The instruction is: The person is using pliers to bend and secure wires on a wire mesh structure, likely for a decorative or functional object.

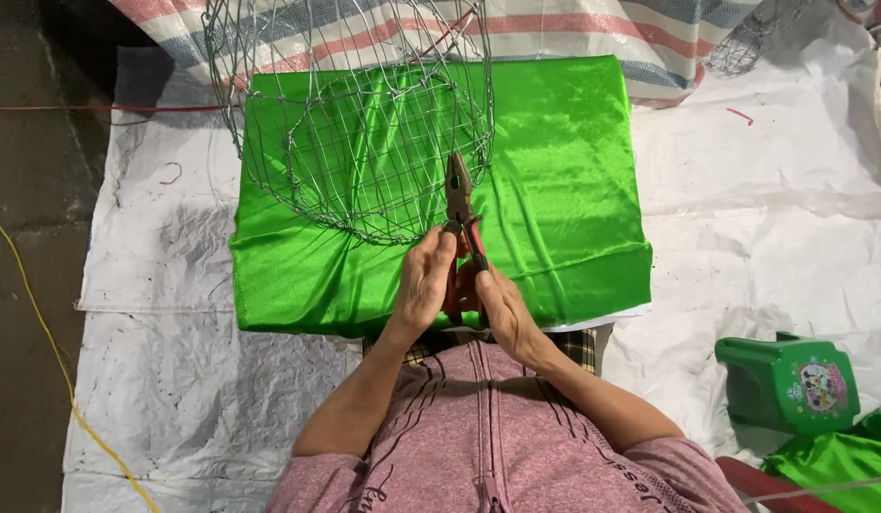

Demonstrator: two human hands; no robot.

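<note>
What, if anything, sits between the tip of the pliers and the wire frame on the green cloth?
Nothing visible does. Both hands, left hand and right hand, hold the pliers by the handles, and the nose already reaches the wire frame at its near rim. Only the green cloth lies beneath.

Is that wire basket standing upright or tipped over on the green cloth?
Tipped. The wire basket lies on its side on the green cloth, its gridded bottom facing the camera, by the pliers.
</note>
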